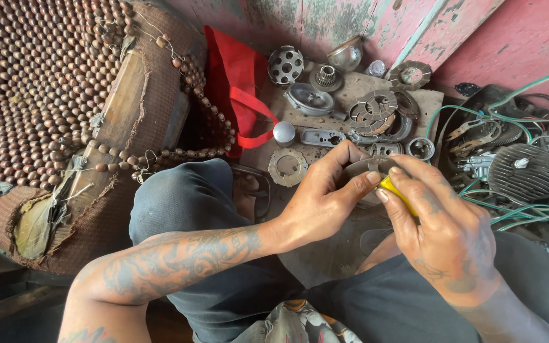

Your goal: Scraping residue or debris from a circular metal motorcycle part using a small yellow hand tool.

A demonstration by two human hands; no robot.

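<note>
My left hand [322, 197] grips a round grey metal part [365, 168] between thumb and fingers, holding it above my knees. My right hand [443, 228] is closed around a yellow-handled tool [396, 192], whose tip meets the metal part. Most of the tool is hidden inside my fist. Both hands are smeared with grease and nearly touch each other.
Several metal discs, rings and gears [376, 108] lie on a dirty board ahead. A red cloth bag [239, 89] stands behind them. A beaded seat cover [46, 82] fills the left. An engine part with green wires [522, 171] sits at the right.
</note>
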